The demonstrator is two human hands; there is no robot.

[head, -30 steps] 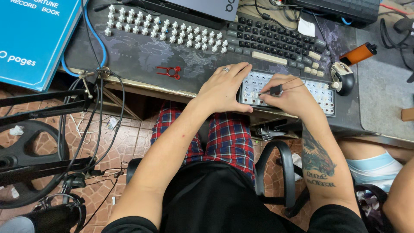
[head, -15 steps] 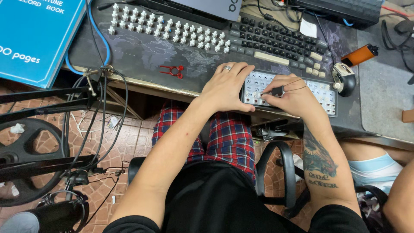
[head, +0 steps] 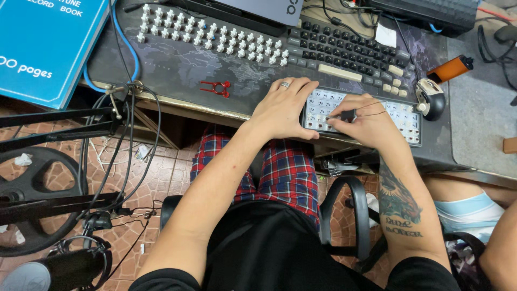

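White bare keyboard plate (head: 401, 116) sits at the desk (head: 177, 73) edge, left hand (head: 280, 110) flat steadying its left end, right hand (head: 366, 126) fingers pinching a small black wire puller (head: 349, 114) over its switches.

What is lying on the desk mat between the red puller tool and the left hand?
Nothing; the head view shows bare dark desk mat between the red puller and the left hand.

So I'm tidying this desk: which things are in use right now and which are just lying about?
In use:
- white keyboard base, steadied by left hand
- black wire puller, pinched in right hand

Lying about:
- loose switches in rows
- red puller
- dark keyboard
- mouse
- orange lighter
- blue book
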